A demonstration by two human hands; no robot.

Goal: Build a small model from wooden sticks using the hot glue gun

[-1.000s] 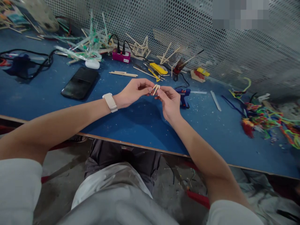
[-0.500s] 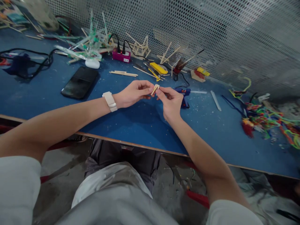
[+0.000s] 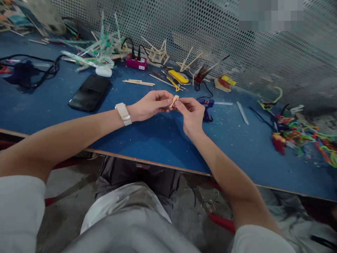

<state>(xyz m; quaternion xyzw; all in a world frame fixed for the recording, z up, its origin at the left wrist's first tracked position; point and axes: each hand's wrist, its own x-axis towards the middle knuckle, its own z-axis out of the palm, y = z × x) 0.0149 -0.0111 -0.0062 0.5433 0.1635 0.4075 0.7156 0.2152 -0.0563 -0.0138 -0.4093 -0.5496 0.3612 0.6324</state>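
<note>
Several short wooden sticks (image 3: pixel 174 101), bunched together, are pinched between my two hands above the blue table. My left hand (image 3: pixel 154 104) grips them from the left with thumb and fingers closed. From the right, the thumb and forefinger of my right hand (image 3: pixel 191 113) press on the same bunch. Fingertips hide part of the sticks, so how they are joined cannot be made out. Just behind my right hand lies a blue glue gun (image 3: pixel 208 107), partly covered by it. A yellow utility knife (image 3: pixel 178 76) rests beyond my fingers, near loose wooden sticks (image 3: pixel 139 82).
A black phone (image 3: pixel 90 93) and a white case (image 3: pixel 103 71) lie to the left. Behind are a purple power adapter (image 3: pixel 136 62), stick frames (image 3: pixel 158 52) and a perforated metal panel (image 3: pixel 168 21). Tangled colourful wires (image 3: pixel 308 130) lie at right, a clear glue stick (image 3: pixel 242 113) nearer.
My right hand has shifted very slightly left, and the bunch of sticks has turned a little between my fingers. Both hands keep their hold.
</note>
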